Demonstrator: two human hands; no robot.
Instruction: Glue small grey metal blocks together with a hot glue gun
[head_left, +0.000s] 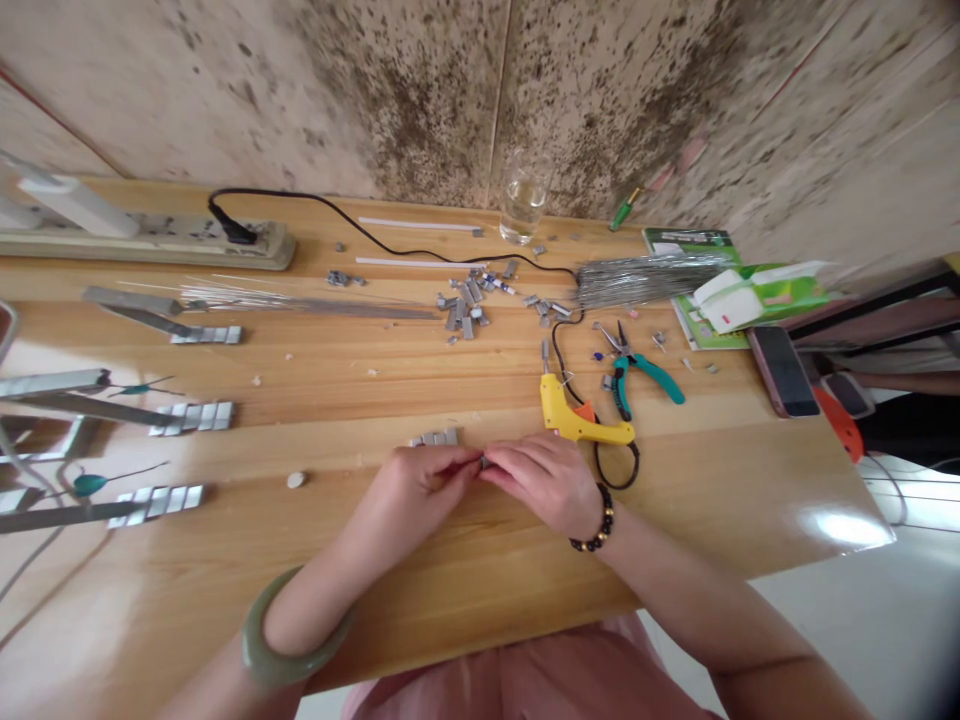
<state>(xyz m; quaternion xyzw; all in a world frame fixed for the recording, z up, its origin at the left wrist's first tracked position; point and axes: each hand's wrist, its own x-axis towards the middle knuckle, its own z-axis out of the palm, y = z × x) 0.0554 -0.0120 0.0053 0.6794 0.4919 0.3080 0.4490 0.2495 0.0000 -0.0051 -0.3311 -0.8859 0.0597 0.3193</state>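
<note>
My left hand (424, 490) and my right hand (547, 478) meet at the fingertips near the front of the table. Both are closed in a pinch on a small grey piece (484, 462), mostly covered by the fingers, so its exact shape is hidden. Just beyond my left fingers lies a short row of grey blocks (439, 438), partly hidden by that hand. A yellow glue gun (576, 415) lies beyond my right hand, its nozzle pointing away. Pliers with teal handles (637, 375) rest to its right.
Loose grey pieces (465, 305), thin metal wires (645, 280) and a glass of water (523, 205) are farther back. Grey strips with block ends (191, 418) are at left, below a power strip (270, 248). A phone (782, 370) lies at the right edge.
</note>
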